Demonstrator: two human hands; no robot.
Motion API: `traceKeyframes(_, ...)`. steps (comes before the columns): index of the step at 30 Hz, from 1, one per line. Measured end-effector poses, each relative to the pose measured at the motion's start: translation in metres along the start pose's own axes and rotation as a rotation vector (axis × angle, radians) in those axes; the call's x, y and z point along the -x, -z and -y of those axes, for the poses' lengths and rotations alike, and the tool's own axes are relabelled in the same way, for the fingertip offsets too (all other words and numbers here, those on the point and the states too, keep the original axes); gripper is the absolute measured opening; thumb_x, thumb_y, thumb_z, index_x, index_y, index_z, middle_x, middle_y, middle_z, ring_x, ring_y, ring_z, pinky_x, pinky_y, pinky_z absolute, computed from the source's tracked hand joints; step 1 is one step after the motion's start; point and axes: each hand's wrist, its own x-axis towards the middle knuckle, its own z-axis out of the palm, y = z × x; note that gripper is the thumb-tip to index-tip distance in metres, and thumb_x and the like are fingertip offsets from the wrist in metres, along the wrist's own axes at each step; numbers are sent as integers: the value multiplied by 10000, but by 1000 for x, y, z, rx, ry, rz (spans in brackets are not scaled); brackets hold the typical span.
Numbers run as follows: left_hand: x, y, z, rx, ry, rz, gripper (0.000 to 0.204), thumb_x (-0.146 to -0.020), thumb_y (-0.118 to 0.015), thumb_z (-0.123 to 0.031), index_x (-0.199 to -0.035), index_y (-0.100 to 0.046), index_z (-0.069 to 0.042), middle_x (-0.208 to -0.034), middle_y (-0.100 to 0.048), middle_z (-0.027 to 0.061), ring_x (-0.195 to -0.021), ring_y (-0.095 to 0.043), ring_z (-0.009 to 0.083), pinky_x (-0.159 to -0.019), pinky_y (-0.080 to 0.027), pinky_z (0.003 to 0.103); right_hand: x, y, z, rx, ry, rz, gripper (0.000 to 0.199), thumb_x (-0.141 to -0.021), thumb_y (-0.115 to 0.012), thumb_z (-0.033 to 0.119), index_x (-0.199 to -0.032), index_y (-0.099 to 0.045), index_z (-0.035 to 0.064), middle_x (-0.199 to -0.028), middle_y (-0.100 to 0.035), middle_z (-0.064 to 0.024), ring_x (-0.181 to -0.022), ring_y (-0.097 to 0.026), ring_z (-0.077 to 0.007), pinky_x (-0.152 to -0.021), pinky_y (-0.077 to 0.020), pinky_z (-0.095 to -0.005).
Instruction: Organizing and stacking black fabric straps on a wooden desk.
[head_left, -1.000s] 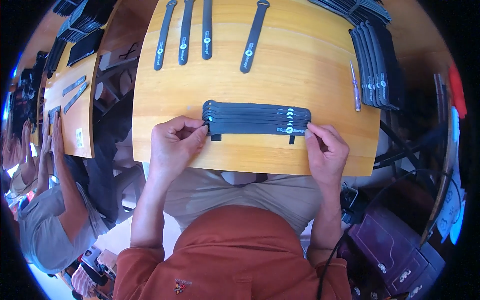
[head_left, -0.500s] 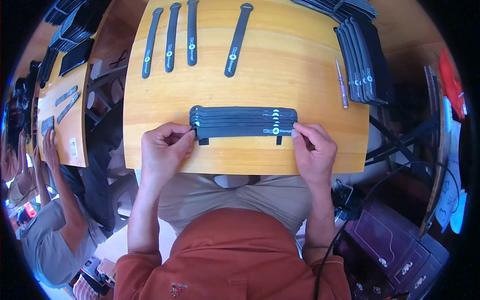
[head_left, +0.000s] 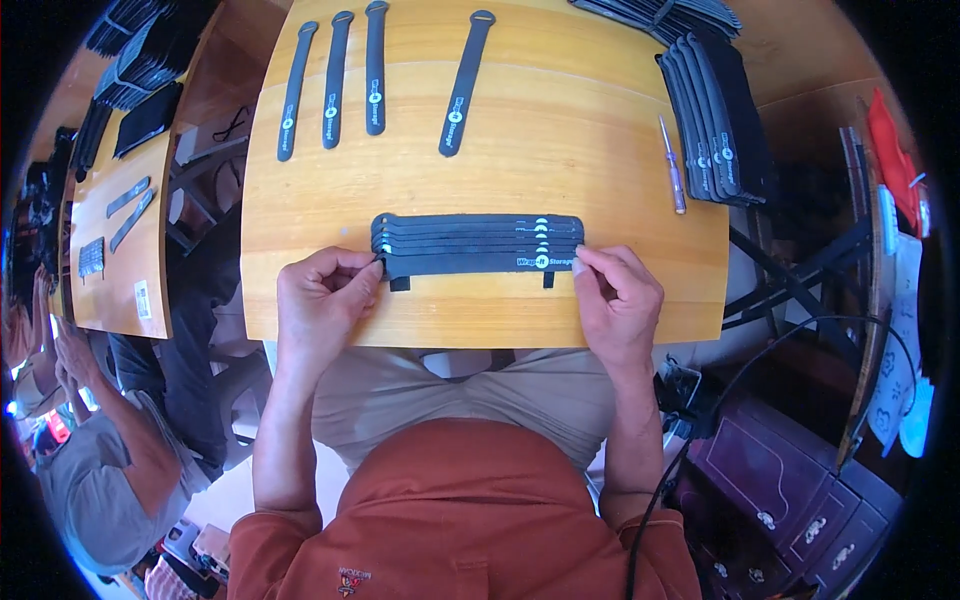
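A row of several overlapping black straps (head_left: pixel 470 235) with pale printing lies crosswise near the front edge of the wooden table. Two short black tabs stick out from under its near side. At the left end, my left hand (head_left: pixel 328 297) pinches the nearest strap (head_left: pixel 455 263) between thumb and fingers. My right hand (head_left: pixel 622 300) has thumb and forefinger closed on the same strap's right end. Both fingertips hide the strap's corners. Farther up the table lie single black straps, each with a slotted round end, among them a separate strap (head_left: pixel 466 85) at the middle.
A screwdriver (head_left: pixel 673 170) with a clear handle lies at the right, beside a fanned stack of black straps (head_left: pixel 712 120). A tied bundle (head_left: pixel 665 15) sits behind it. At left, a person (head_left: pixel 110 440) sits by another table (head_left: pixel 150 260). A black cable (head_left: pixel 740 375) hangs at right.
My hands keep their pinch on the strap ends with little visible movement. The whole view has shifted slightly. At the left table, the other person's hands have drawn back from a small dark piece.
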Motion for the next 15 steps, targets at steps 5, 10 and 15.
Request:
traceKeyframes(5,0,1,0,-43,5,-21,68,-962,-764,-31,-961,-752,35,-731,-697,27,-589,-603,51,-530,-476,195,1,-4,-1,37,34,-26,133,-876,-730,-32,-1004,-761,-11,-883,-718,-144,-762,-722,-285,-667,-559,-355)
traceKeyframes(10,-2,-1,4,-39,3,-45,71,-964,-760,-31,-975,-756,38,-738,-700,24,-599,-605,44,-536,-479,196,-1,0,4,48,15,-13,112,-881,-734,-26,-988,-765,-12,-885,-719,-138,-751,-715,-268,-667,-553,-345)
traceKeyframes(15,-1,-2,0,-38,-13,-9,82,-961,-753,-21,-999,-764,51,-754,-715,28,-621,-614,49,-570,-504,212,-1,-1,2,40,38,-25,114,-887,-732,-22,-997,-763,-19,-887,-717,-143,-738,-706,-254,-661,-546,-333)
